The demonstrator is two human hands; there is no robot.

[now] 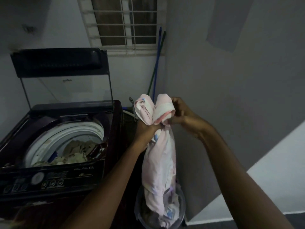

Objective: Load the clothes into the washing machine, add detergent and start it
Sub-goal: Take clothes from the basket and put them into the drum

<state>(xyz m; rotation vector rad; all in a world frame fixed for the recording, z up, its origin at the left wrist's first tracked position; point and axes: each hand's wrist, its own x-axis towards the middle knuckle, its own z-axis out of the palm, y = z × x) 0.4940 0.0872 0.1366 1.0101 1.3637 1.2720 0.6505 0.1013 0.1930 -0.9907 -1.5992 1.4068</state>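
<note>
Right now the pink cloth hangs in the middle of the frame, long and bunched up. Its top is folded into 2 humps, and its bottom end dips into a clear bucket at the bottom of the frame. My left hand is curled tight round the cloth just under the humps. My right hand pinches the right hump with fingers and thumb. Both hands hold the cloth up in the air, to the right of the washing machine.

The washing machine sits in the lower left of the frame. It is dark, and its lid stands up, open. Inside the white drum lie some clothes, tan and pale. A round knob and small buttons show on the front panel.

In the upper middle is a window with white bars. 2 long sticks, 1 blue and 1 green, lean in the corner beside it.
</note>
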